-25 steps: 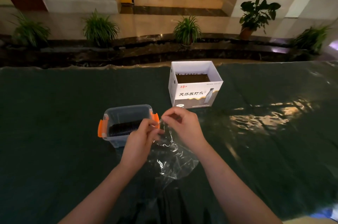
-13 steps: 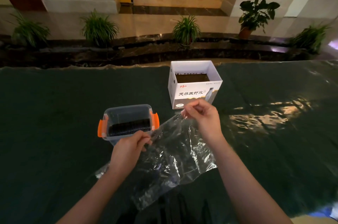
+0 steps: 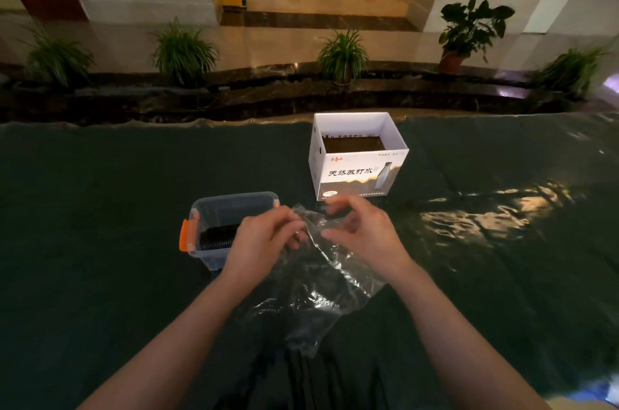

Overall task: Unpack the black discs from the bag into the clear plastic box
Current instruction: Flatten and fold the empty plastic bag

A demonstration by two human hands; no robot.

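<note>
The clear plastic box with orange latches stands on the dark cloth, left of centre. A row of black discs lies inside it. My left hand is in front of the box's right side, pinching the top of the crumpled clear bag. The bag hangs down between my forearms and looks empty. My right hand is just right of the bag's top edge. Its fingers are curled and apart, the thumb touching the plastic, and it is slightly blurred.
An open white carton with printed text stands behind my right hand. The dark green table cover stretches wide to both sides. Potted plants and a dark ledge line the far edge.
My right hand has come back left from its stretched-out pull and loosened its pinch. The bag went from spread flat to crumpled between my hands. My left hand rose slightly.
</note>
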